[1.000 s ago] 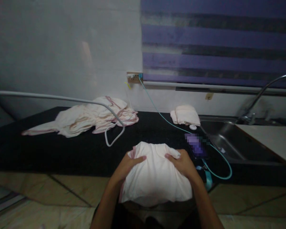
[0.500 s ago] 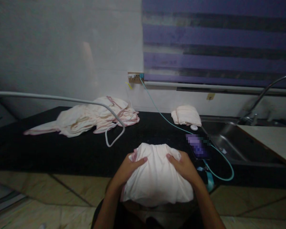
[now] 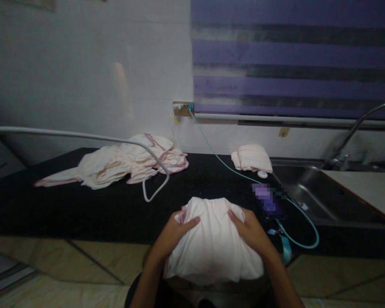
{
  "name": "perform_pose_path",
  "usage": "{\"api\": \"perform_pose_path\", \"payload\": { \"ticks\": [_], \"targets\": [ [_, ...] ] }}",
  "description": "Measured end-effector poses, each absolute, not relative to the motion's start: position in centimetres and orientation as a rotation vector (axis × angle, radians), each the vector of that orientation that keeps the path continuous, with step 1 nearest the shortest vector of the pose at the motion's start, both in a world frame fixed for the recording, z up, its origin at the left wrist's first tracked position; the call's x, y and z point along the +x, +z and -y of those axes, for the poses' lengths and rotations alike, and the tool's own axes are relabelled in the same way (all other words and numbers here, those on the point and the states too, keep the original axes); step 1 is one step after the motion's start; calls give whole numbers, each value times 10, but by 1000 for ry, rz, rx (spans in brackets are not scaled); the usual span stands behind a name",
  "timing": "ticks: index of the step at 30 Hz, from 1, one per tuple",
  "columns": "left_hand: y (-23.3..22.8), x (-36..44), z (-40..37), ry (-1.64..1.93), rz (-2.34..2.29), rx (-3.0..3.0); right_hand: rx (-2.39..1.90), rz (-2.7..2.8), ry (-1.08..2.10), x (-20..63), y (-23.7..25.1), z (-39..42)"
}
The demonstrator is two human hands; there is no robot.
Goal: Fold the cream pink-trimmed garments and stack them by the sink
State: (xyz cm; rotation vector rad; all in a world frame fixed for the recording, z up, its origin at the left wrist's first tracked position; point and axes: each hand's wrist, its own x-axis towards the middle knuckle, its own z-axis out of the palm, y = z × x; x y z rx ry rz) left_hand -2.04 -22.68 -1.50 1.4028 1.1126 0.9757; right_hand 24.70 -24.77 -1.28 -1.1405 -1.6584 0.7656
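A white cloth with a pink edge (image 3: 213, 244) hangs in folds between my two hands, over the front edge of the counter. My left hand (image 3: 176, 229) grips its upper left part, thumb on top and the other fingers hidden beneath. On the upper right part, my right hand (image 3: 248, 226) holds it the same way. Further back on the left lies a loose heap of similar pink-edged cloths (image 3: 115, 162). A folded pale cloth (image 3: 252, 157) rests near the wall on the right, with a small white round object (image 3: 262, 174) before it.
The black counter (image 3: 93, 214) runs along the wall. A phone (image 3: 268, 200) with a teal cable (image 3: 224, 161) lies right of my hands, near the steel sink (image 3: 324, 196) and its faucet (image 3: 349, 137). A grey-white cable (image 3: 67, 133) loops across the left. A socket (image 3: 183, 109) is on the wall.
The whole scene sits slightly lower in the picture. Both hands keep their hold on the cloth, which has barely shifted; nothing was let go.
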Motion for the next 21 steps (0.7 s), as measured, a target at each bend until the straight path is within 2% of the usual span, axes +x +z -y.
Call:
{"api": "perform_pose_path", "payload": {
  "ticks": [10,17,21],
  "targets": [
    [-15,-18,231,1025,-1108,1615,-1203,1556,733,250,-17,244],
    [-7,-18,233,999,-1117,1494,-1172,1582,809,247,-10,248],
    [3,-14,232,1000,-1120,1428,-1195,1576,738,255,-1,251]
  ]
}}
